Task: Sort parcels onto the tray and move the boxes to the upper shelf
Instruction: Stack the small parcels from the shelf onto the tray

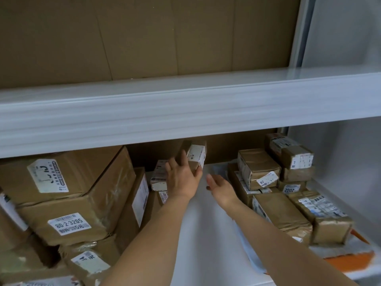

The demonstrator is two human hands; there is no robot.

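Note:
My left hand (182,178) grips a small brown cardboard box with a white label (195,154), tilted and lifted just under the upper shelf's white front edge (185,116). My right hand (221,187) hovers beside it to the right, fingers straight and holding nothing. Both arms reach into the lower shelf. The upper shelf above has a bare white surface and a cardboard back wall.
Large brown boxes (68,203) are stacked on the left of the lower shelf, with small labelled boxes (158,176) behind my left hand. Several taped parcels (284,190) are piled on the right, over an orange-edged sheet (348,259). A white surface (206,234) lies between them.

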